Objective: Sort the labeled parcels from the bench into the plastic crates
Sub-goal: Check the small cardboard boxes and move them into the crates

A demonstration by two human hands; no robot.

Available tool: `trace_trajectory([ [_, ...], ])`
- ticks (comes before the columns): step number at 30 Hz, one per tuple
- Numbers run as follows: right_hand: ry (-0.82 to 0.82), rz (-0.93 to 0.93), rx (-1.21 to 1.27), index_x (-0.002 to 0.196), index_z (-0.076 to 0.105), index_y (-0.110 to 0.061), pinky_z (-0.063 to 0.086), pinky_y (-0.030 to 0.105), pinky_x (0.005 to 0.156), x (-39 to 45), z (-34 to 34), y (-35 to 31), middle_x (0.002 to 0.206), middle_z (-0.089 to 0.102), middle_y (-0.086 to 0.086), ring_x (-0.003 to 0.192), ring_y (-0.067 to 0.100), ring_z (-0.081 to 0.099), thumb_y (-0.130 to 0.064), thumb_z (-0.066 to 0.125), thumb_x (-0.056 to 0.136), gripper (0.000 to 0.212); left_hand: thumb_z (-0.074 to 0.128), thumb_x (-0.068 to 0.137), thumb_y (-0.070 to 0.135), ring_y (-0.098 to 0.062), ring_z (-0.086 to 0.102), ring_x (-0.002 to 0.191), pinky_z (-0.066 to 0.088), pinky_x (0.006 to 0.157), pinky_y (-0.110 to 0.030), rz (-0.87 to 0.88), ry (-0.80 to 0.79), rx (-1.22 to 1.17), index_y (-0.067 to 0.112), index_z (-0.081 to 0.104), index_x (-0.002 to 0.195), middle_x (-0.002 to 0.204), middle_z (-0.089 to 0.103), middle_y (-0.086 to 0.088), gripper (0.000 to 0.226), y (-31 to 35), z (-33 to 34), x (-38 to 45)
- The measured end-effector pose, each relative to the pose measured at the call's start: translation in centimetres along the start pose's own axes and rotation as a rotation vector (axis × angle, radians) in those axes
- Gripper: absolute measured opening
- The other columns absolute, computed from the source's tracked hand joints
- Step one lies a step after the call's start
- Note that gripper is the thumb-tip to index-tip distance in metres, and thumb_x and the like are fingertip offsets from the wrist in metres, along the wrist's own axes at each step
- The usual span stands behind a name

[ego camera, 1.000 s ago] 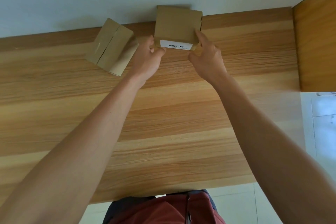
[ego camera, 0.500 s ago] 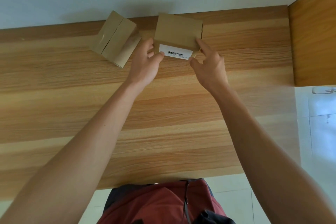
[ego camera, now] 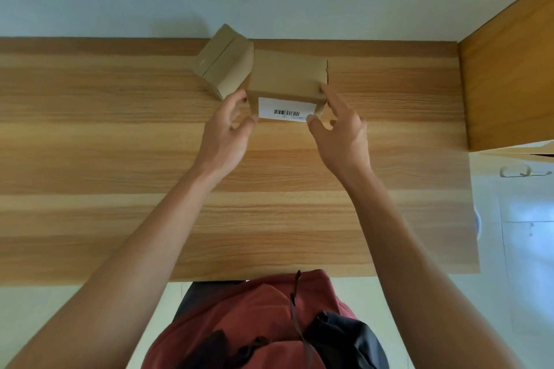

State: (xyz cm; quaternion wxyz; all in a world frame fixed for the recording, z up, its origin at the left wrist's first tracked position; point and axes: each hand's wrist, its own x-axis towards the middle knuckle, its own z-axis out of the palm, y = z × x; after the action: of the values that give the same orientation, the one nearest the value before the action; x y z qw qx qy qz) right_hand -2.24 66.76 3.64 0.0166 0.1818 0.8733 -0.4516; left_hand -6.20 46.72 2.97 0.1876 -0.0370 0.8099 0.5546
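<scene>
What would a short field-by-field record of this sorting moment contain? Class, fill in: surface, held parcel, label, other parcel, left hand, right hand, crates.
surface: wooden bench
held parcel: cardboard box, gripped from both sides
label: white barcode label on the near face
other parcel: second cardboard box, behind and left, no label visible
left hand: left hand grips the left side
right hand: right hand grips the right side
crates: none in view

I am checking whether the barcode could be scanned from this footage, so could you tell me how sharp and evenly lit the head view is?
Head view: soft, even light, no glare on the white label; its bars show, the small print is unreadable. The held parcel is fairly sharp; the bench edges bow from wide-angle distortion; both hands, left and right, are slightly soft.
</scene>
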Motion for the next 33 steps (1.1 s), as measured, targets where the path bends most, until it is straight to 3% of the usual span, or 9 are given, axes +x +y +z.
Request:
trace_trajectory([
  [3, 0.048, -0.042, 0.034, 0.155, 0.047, -0.015, 0.05, 0.017, 0.103, -2.0, 0.5, -1.9, 0.145, 0.063, 0.0, 0.128, 0.004, 0.05, -0.01, 0.067, 0.098, 0.06, 0.063, 0.101, 0.013, -0.005, 0.053, 0.137, 0.039, 0.121, -0.042, 0.009, 0.06, -0.073, 0.025, 0.055, 0.143, 0.141, 0.062, 0.012, 0.045, -0.5, -1.4, -2.1],
  [6, 0.087, -0.088, 0.056, 0.152, 0.051, -0.015, 0.056, 0.029, 0.1, -4.1, 1.2, -3.6, 0.137, 0.067, 0.006, 0.114, 0.012, 0.064, -0.01, 0.068, 0.097, 0.058, 0.064, 0.098, 0.015, -0.006, 0.055, 0.137, 0.042, 0.117, -0.052, 0.052, 0.111, -0.149, 0.033, 0.056, 0.137, 0.138, 0.065, 0.017, 0.044, -0.6, -2.8, -4.3],
  [8, 0.112, -0.129, 0.05, 0.149, 0.054, -0.011, 0.056, 0.03, 0.101, -5.6, 1.9, -4.6, 0.151, 0.056, 0.01, 0.122, 0.018, 0.065, -0.008, 0.069, 0.096, 0.055, 0.064, 0.099, 0.013, -0.009, 0.054, 0.138, 0.042, 0.118, -0.052, 0.096, 0.117, -0.175, 0.028, 0.053, 0.143, 0.142, 0.063, 0.013, 0.048, -0.7, -3.9, -5.6],
  [11, 0.136, -0.15, 0.042, 0.146, 0.056, -0.007, 0.057, 0.028, 0.098, -7.9, 3.1, -5.9, 0.161, 0.043, 0.012, 0.116, 0.015, 0.067, -0.006, 0.073, 0.094, 0.055, 0.063, 0.1, 0.007, -0.007, 0.051, 0.14, 0.046, 0.115, -0.034, 0.14, 0.118, -0.182, 0.023, 0.047, 0.152, 0.148, 0.058, 0.01, 0.057, -0.6, -5.6, -7.3],
  [15, 0.168, -0.215, -0.004, 0.148, 0.052, -0.009, 0.062, 0.036, 0.091, -11.0, 4.9, -7.3, 0.153, 0.054, 0.012, 0.114, 0.017, 0.069, -0.011, 0.076, 0.092, 0.061, 0.061, 0.102, 0.006, -0.003, 0.045, 0.141, 0.044, 0.092, -0.002, 0.222, 0.13, -0.133, 0.021, 0.04, 0.157, 0.155, 0.049, 0.006, 0.062, -0.4, -8.1, -9.5],
  [19, 0.17, -0.22, -0.049, 0.155, 0.045, -0.022, 0.06, 0.049, 0.095, -13.7, 6.6, -8.5, 0.161, 0.045, 0.008, 0.131, 0.026, 0.061, -0.027, 0.079, 0.092, 0.072, 0.061, 0.103, 0.011, -0.006, 0.045, 0.142, 0.051, 0.105, -0.027, 0.348, 0.049, -0.072, 0.028, 0.037, 0.159, 0.158, 0.042, 0.009, 0.063, -0.6, -10.2, -11.4],
  [23, 0.21, -0.224, -0.028, 0.155, 0.047, -0.022, 0.06, 0.045, 0.096, -15.4, 8.0, -9.6, 0.153, 0.05, -0.012, 0.12, 0.021, 0.069, -0.025, 0.076, 0.095, 0.066, 0.06, 0.101, 0.021, -0.014, 0.036, 0.148, 0.043, 0.115, -0.049, 0.49, 0.067, 0.128, 0.029, 0.039, 0.159, 0.162, 0.037, 0.005, 0.062, -0.4, -11.5, -12.7],
  [28, 0.21, -0.011, 0.245, 0.151, 0.054, -0.023, 0.062, 0.041, 0.09, -15.7, 8.8, -10.3, 0.129, 0.072, -0.008, 0.108, 0.017, 0.073, -0.024, 0.071, 0.099, 0.055, 0.06, 0.102, 0.02, -0.014, 0.026, 0.156, 0.041, 0.116, -0.054, 0.573, 0.06, 0.17, 0.024, 0.035, 0.161, 0.17, 0.028, 0.002, 0.065, 0.7, -12.8, -13.0],
  [33, 0.117, 0.086, 0.681, 0.134, 0.066, -0.013, 0.064, 0.044, 0.088, -15.2, 8.2, -12.5, 0.115, 0.077, 0.004, 0.103, 0.02, 0.075, -0.017, 0.058, 0.107, 0.029, 0.065, 0.099, 0.025, -0.01, 0.028, 0.155, 0.041, 0.118, -0.051, 0.433, 0.196, 0.01, 0.023, 0.032, 0.162, 0.169, 0.029, 0.005, 0.071, 0.6, -13.3, -13.5],
])
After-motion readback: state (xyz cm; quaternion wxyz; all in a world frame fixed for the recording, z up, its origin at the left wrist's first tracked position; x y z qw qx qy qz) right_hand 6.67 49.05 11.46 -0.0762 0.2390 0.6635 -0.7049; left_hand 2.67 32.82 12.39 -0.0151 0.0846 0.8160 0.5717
